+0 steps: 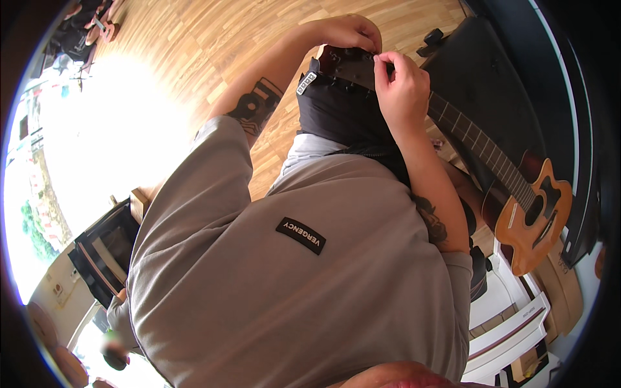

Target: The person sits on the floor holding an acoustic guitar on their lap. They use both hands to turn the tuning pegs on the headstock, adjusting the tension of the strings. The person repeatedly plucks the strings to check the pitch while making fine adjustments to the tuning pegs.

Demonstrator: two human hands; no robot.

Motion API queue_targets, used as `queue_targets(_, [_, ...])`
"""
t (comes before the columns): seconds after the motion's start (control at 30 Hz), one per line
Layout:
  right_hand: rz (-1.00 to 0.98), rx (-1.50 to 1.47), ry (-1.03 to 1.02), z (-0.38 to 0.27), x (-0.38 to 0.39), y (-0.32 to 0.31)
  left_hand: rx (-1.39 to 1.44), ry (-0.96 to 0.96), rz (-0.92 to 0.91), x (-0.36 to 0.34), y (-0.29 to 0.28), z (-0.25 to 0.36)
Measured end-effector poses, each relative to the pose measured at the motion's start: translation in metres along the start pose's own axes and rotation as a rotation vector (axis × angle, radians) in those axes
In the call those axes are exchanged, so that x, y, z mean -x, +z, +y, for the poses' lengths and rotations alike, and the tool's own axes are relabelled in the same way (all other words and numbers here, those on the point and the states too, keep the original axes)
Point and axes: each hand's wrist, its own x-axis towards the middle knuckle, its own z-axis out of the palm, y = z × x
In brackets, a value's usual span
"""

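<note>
An acoustic guitar (543, 223) slants across my right side, its body low at the right and its fretted neck (482, 145) running up toward my lap. Its dark headstock (352, 68), fitted with tuning pegs, rests over my dark-clothed thigh. Curled over the headstock's far edge is my left hand (352, 32), its fingers closed near the pegs. My right hand (402, 87) pinches close beside it, above the end where neck and headstock meet. The fingertips of both hands nearly touch. Whatever lies between them is too small to make out.
A long black padded surface (495, 84) lies beyond the guitar neck at the right. White chair-like slats (508, 330) stand at the lower right. A person with a small guitar (107, 29) sits at the far upper left, over the wooden floor (239, 39). Another person (119, 317) is at the lower left.
</note>
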Motion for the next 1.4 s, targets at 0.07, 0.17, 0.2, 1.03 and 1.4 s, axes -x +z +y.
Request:
queue_targets(0.07, [0.006, 0.012, 0.006, 0.000, 0.000, 0.000, -0.035, -0.024, -0.017, 0.003, -0.001, 0.010])
queue_targets(0.17, [0.018, 0.041, -0.025, 0.001, -0.001, 0.001, 0.032, 0.012, 0.005, 0.009, -0.003, 0.011])
queue_targets(0.2, [0.024, 0.053, -0.039, 0.001, 0.000, 0.001, 0.051, 0.016, 0.006, 0.010, -0.003, 0.010])
queue_targets(1.03, [-0.107, 0.142, -0.267, 0.003, 0.009, -0.010, -0.221, -0.166, -0.111, 0.008, -0.016, 0.054])
queue_targets(1.4, [-0.094, 0.154, -0.261, 0.003, 0.010, -0.010, -0.014, -0.167, -0.180, -0.001, -0.022, 0.036])
